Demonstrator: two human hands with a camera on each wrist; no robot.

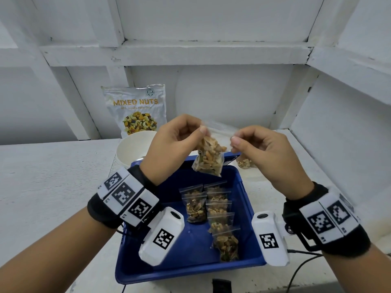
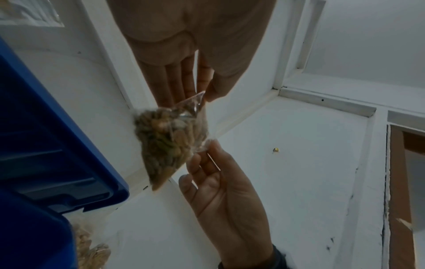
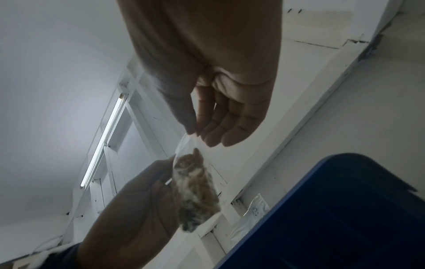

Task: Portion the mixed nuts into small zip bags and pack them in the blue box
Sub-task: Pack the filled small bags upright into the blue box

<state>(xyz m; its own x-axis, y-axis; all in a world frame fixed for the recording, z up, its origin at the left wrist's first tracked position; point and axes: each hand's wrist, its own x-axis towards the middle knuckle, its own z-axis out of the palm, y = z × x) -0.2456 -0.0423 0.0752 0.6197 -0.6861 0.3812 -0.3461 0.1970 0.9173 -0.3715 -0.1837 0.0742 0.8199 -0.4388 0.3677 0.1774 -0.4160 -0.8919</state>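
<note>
I hold a small clear zip bag of mixed nuts (image 1: 209,161) in the air over the far end of the blue box (image 1: 186,250). My left hand (image 1: 200,132) pinches its top left corner. My right hand (image 1: 233,142) pinches the top right end of the bag's mouth. The left wrist view has the bag (image 2: 165,143) hanging between my left fingers (image 2: 179,85) and the right hand (image 2: 207,147). From the right wrist the bag (image 3: 195,189) looks blurred. Several filled zip bags (image 1: 213,214) lie inside the box.
A MIXED NUTS pouch (image 1: 137,108) stands against the back wall, with a white bowl (image 1: 133,149) in front of it. Loose nuts in plastic (image 1: 245,163) lie right of the box, empty clear bags (image 1: 220,125) behind. A black cable (image 1: 300,269) runs at the lower right.
</note>
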